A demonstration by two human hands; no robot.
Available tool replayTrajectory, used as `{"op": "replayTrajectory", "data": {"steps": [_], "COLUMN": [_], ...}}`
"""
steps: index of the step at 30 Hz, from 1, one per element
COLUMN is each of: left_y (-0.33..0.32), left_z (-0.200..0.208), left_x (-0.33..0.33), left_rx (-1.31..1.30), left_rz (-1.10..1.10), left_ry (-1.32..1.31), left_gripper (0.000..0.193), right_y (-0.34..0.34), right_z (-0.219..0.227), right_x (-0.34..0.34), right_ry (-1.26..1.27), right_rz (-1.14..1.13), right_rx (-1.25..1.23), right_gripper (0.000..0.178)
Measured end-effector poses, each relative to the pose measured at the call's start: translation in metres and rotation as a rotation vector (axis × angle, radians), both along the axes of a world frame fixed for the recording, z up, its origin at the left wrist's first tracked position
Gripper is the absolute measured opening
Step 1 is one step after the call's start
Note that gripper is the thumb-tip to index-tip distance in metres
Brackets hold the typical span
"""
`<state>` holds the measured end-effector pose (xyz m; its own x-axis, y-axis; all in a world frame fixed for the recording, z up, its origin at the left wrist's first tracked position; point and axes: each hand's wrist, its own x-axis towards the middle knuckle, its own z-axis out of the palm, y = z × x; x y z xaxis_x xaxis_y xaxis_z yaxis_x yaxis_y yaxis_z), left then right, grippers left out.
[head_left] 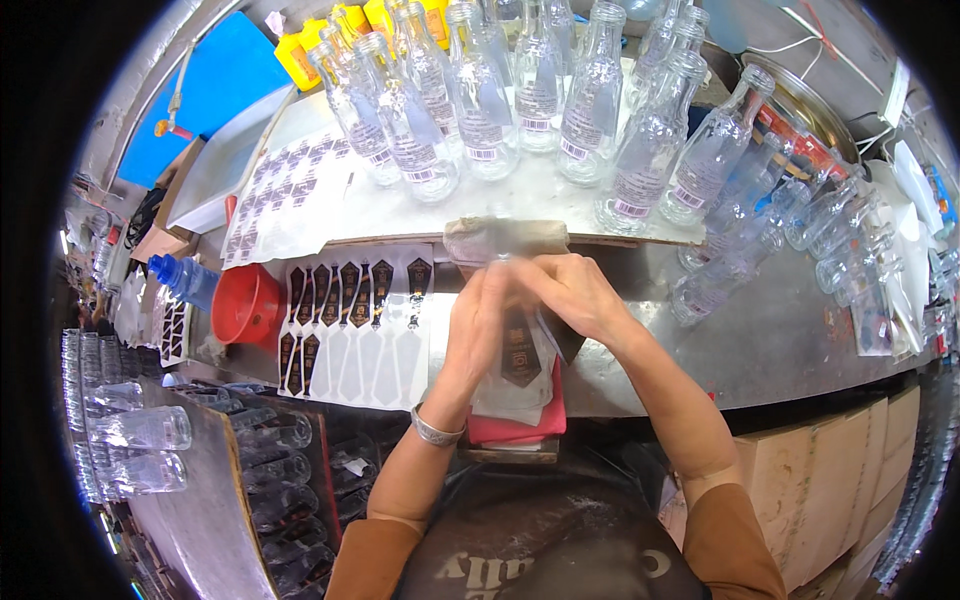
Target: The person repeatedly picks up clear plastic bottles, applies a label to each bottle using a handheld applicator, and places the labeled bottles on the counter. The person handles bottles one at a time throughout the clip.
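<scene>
A: Grip status?
B: Left hand (480,305) and right hand (580,290) close together at centre; can't tell what they're clamped on.
A: Where's the dark tie-shaped label (521,358)?
B: Just near side of both.
A: Around that?
B: Folded cloth (547,238) just far, label sheet (375,367) left, red tub (246,308) further left, clear glass bottles (483,125) upright at far side.

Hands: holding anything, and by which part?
A bottle, seemingly by its neck end; left hand and right hand meet there, but blur hides each grip.
</scene>
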<state>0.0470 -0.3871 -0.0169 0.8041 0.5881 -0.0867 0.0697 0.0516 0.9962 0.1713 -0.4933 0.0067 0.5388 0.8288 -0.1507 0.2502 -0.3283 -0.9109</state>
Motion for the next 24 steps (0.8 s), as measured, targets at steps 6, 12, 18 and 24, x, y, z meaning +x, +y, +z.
{"op": "replayTrajectory", "data": {"steps": [6, 12, 18, 24], "left_y": [0.003, 0.007, 0.007, 0.011], "left_z": [-0.007, -0.019, 0.010, 0.005], "left_x": [-0.004, -0.003, -0.020, -0.047], "left_rx": [-0.219, -0.091, -0.342, -0.138], "left_rz": [-0.085, -0.056, 0.065, 0.075], "left_ry": [-0.083, -0.077, 0.092, -0.035], "left_gripper": [0.059, 0.064, 0.069, 0.073], "right_y": [-0.001, 0.005, -0.031, -0.011], "right_z": [0.005, 0.010, -0.020, 0.035], "right_x": [0.010, 0.006, 0.009, -0.021], "right_ry": [0.071, -0.024, 0.475, -0.523], "right_rz": [0.070, 0.051, -0.232, -0.045], "right_rx": [0.013, -0.077, 0.292, 0.433], "right_gripper": [0.065, 0.067, 0.049, 0.030]}}
